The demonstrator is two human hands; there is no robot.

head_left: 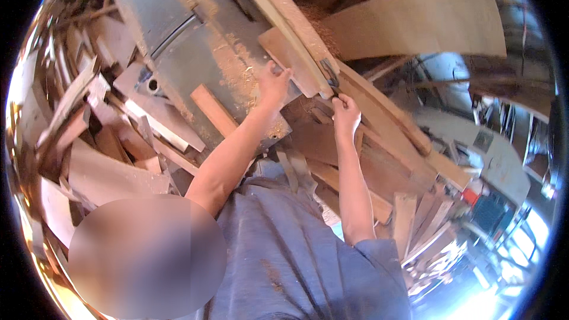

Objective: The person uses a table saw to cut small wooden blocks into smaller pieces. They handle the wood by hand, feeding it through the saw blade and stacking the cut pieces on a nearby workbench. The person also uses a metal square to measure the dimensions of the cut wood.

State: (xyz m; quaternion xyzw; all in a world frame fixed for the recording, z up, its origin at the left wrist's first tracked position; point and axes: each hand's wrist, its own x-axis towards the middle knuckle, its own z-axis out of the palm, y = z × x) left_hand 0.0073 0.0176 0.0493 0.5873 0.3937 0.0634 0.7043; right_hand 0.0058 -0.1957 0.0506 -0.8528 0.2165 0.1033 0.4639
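Metal machine table (172, 74): bearing sawdust (234, 62), wood offcut (213, 110)
Left hand (275, 85): curling beside board (296, 66)
Right hand (347, 112): curling near strip (284, 37); both grips unclear

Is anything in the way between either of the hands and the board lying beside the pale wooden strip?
Nothing visible stands between the left hand and the board: the hand is right at the board's left edge. From the right hand, the near end of the pale wooden strip appears to lie in between.
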